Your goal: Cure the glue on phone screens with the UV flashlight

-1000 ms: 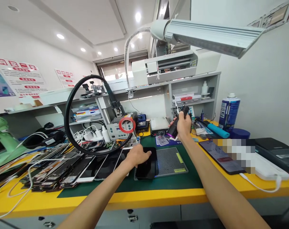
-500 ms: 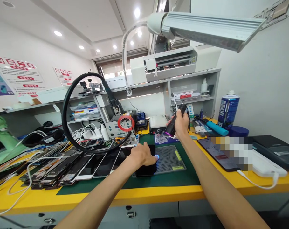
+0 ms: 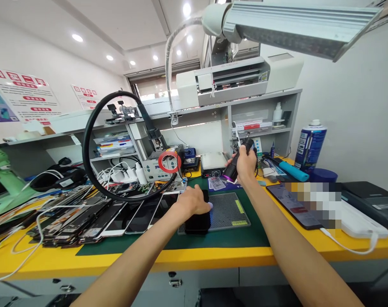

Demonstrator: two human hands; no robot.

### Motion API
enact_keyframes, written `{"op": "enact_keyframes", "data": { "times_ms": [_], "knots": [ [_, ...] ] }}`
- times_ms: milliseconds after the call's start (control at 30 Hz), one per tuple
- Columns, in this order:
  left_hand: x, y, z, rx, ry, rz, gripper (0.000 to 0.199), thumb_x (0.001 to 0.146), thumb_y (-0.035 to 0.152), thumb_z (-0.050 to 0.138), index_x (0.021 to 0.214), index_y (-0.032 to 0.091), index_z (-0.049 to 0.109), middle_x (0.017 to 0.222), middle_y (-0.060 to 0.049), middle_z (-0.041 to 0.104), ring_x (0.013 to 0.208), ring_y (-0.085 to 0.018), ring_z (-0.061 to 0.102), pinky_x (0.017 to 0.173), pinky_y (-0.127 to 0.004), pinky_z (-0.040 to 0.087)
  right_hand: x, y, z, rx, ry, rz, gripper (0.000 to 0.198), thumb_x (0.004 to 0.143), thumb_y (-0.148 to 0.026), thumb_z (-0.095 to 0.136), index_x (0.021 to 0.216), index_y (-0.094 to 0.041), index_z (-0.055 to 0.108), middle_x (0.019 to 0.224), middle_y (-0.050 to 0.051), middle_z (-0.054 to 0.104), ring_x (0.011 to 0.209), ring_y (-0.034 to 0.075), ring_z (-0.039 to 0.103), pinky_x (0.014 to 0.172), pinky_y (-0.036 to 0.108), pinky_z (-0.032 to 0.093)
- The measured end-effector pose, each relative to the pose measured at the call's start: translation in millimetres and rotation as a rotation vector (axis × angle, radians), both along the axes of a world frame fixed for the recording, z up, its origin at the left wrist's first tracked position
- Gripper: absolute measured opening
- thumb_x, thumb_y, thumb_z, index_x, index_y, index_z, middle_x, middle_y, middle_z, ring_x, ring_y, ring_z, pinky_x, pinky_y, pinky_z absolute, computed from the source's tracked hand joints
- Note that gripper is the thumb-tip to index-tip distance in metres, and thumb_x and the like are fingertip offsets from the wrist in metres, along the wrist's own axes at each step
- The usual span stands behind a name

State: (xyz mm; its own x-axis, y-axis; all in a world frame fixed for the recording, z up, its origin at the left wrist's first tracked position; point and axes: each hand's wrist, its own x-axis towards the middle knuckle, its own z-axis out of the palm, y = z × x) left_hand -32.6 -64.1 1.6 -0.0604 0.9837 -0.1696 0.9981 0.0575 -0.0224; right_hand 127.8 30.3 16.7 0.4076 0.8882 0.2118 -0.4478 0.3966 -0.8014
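In my right hand (image 3: 246,164) is a black flashlight (image 3: 233,168), pointed down and to the left, with purple light glowing at its head. My left hand (image 3: 194,201) reaches over a black phone (image 3: 197,222) and grips it, the thumb at its right edge. Bluish light falls on the thumb tip. The far fingers are partly hidden behind the hand. Under the phone's right side lies a grey perforated plate (image 3: 226,212) with yellow labels, on a green mat (image 3: 241,241).
Left of the phone lie several white-framed phones (image 3: 141,218) and stacked phone parts (image 3: 74,224). A black hose (image 3: 85,145) loops above them. A lamp (image 3: 296,26) overhangs the desk. At right are a spray can (image 3: 310,147), a charging phone (image 3: 293,209) and a white power bank (image 3: 357,221).
The black phone has straightened slightly under my left hand. My right hand keeps the flashlight aimed in nearly the same direction. The view has shifted a little.
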Motion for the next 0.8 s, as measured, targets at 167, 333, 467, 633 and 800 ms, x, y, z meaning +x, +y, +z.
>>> {"op": "enact_keyframes", "data": {
  "times_ms": [167,333,467,633,800],
  "knots": [
    [-4.9,4.4,-4.3,0.018,-0.034,0.021,0.089,0.073,0.07,0.055,0.135,0.007,0.045,0.134,-0.031,0.053,0.118,-0.041,0.061,0.09,-0.044,0.052,-1.4,-3.1,3.3,-0.025,0.009,-0.009,0.01,0.096,-0.03,0.046,0.09,-0.023,0.043,0.061,-0.007,0.052,0.04,0.009,0.052,0.041,0.022,0.052],
    [-5.7,10.6,-6.5,0.043,-0.053,0.026,0.09,0.072,0.071,0.056,0.133,0.006,0.046,0.131,-0.029,0.057,0.119,-0.039,0.061,0.091,-0.039,0.05,-2.3,-3.6,3.6,-0.037,0.01,-0.007,0.01,0.097,-0.031,0.046,0.091,-0.023,0.043,0.061,-0.007,0.053,0.039,0.01,0.051,0.041,0.023,0.052],
    [-3.3,14.3,-7.4,0.062,-0.039,0.03,0.088,0.075,0.067,0.057,0.134,0.002,0.045,0.131,-0.032,0.056,0.12,-0.039,0.06,0.093,-0.04,0.049,-1.9,-4.7,4.1,-0.045,0.003,-0.005,0.009,0.097,-0.031,0.046,0.091,-0.023,0.043,0.061,-0.007,0.052,0.04,0.011,0.052,0.041,0.024,0.053],
    [-4.4,12.4,-0.1,0.032,-0.024,-0.007,0.086,0.077,0.068,0.056,0.134,0.003,0.047,0.131,-0.031,0.057,0.121,-0.04,0.06,0.091,-0.039,0.051,-1.5,-7.6,4.5,-0.053,-0.01,0.003,0.01,0.097,-0.031,0.047,0.091,-0.023,0.043,0.061,-0.006,0.052,0.041,0.011,0.052,0.042,0.025,0.053],
    [-2.2,5.3,9.0,-0.049,-0.002,-0.055,0.08,0.079,0.064,0.06,0.132,0.004,0.049,0.128,-0.03,0.061,0.119,-0.041,0.061,0.085,-0.04,0.054,-1.9,-6.7,3.6,-0.058,-0.017,-0.001,0.01,0.097,-0.031,0.046,0.092,-0.023,0.044,0.063,-0.005,0.053,0.042,0.011,0.054,0.041,0.025,0.053]
  ]
}}
